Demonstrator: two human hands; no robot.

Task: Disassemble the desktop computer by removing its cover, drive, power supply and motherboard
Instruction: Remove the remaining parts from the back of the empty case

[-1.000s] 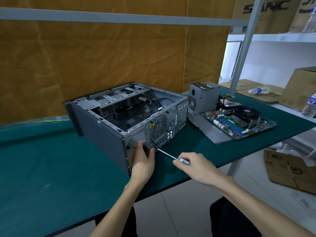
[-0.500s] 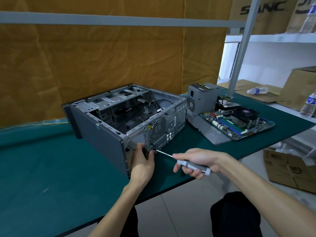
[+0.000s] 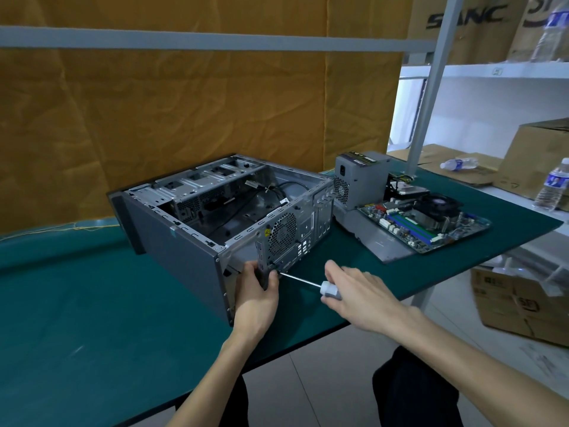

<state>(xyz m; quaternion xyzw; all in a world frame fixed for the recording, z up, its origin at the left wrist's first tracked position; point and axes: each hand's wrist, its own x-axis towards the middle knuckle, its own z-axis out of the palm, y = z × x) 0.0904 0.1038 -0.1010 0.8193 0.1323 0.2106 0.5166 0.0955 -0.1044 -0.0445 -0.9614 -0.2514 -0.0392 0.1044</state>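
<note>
Left hand: my left hand is at the near rear corner of the computer case, thumb and fingers pinching the edge of the rear panel's metal just beside the screwdriver tip.
Right hand: my right hand is curled round the handle of the screwdriver, palm down over it, so only the handle's white and grey front end shows past my fingers.
Screwdriver: its thin metal shaft runs from the handle up and left to the lower rear panel of the case, the tip meeting the panel right by my left fingers; I cannot tell whether it sits in a screw.
Computer case: it lies on its side on the green table mat, its top open, rear panel with the round fan grille turned toward me; inside I see drive bays, bare metal and loose black cables.
Power supply: the grey power supply stands on the mat just right of the case, at the far end of the side cover.
Side cover: the flat grey cover lies on the mat right of the case, partly under the motherboard.
Motherboard: the motherboard, with its black cooler fan and memory slots, rests on the cover, well apart from my hands.
Drive: a flat silvery drive lies behind the motherboard, beside the power supply.
Surroundings: an orange cloth hangs behind the table; white shelves to the right hold cardboard boxes and water bottles.
</note>
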